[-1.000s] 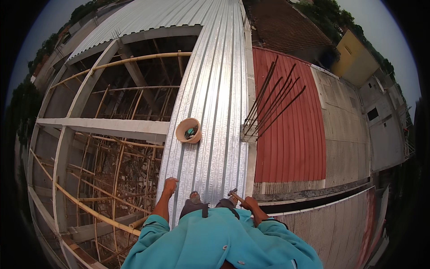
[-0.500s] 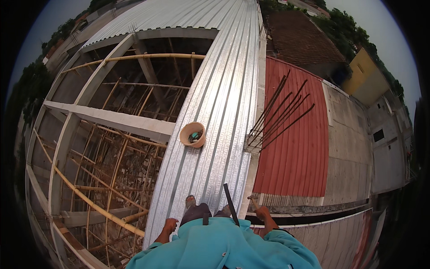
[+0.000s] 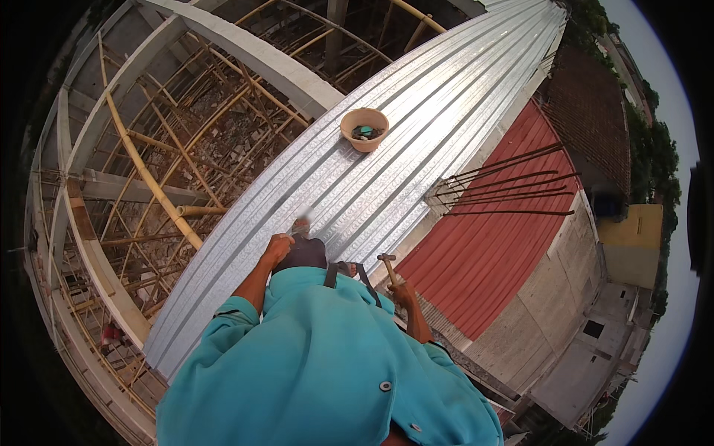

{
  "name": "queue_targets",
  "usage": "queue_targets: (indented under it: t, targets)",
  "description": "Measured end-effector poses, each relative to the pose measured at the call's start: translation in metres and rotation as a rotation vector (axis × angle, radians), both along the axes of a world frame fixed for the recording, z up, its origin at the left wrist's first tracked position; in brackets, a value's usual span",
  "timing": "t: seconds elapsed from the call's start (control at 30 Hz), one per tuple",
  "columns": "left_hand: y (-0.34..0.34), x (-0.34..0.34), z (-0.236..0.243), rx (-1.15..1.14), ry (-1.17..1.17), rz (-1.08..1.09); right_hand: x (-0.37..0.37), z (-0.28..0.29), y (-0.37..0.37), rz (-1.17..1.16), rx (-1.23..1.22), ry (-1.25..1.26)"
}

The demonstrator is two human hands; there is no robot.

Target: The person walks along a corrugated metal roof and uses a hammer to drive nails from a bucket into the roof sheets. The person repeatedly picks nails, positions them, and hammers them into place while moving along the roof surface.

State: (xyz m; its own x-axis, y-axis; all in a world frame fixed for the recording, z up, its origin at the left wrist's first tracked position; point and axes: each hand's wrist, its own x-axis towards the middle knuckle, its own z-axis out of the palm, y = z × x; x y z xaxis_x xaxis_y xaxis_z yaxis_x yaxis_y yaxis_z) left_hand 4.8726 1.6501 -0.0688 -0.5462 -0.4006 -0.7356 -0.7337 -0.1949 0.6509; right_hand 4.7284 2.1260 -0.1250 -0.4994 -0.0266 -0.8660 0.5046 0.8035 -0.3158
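Observation:
My right hand (image 3: 404, 294) grips the wooden handle of a hammer (image 3: 390, 270), its metal head pointing up and away from me. To the left, my left hand (image 3: 280, 247) is closed above the sheet metal roof (image 3: 416, 111), close to my left foot; whatever its fingers may hold is too small to make out. Further ahead on the ribbed, shiny metal stands an orange-tan bucket (image 3: 364, 120) with dark bits and a teal item inside. Dark straps (image 3: 364, 281) hang at the front of my teal shirt.
Left of the roof edge lies an open drop with concrete beams (image 3: 260, 56), bamboo poles (image 3: 149, 178) and rubble below. On the right, bare rebar rods (image 3: 513, 193) stick out beside a lower red roof (image 3: 483, 245). A yellow building (image 3: 632, 241) stands beyond.
My view has turned and tipped down, so the bucket sits higher and further right. My left hand has risen forward beside my leg. The hammer is still in my right hand.

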Motion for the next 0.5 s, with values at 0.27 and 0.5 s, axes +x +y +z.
queue_targets:
  t: [0.27, 0.5]
  targets:
    - [0.015, 0.111, -0.015, -0.088, -0.18, 0.409, -0.04, 0.038, -0.011, 0.37, 0.148, -0.063]
    - [0.062, 0.203, -0.086, -0.399, 0.053, 0.548, -0.125, 0.078, -0.113, 0.644, 0.236, -0.044]
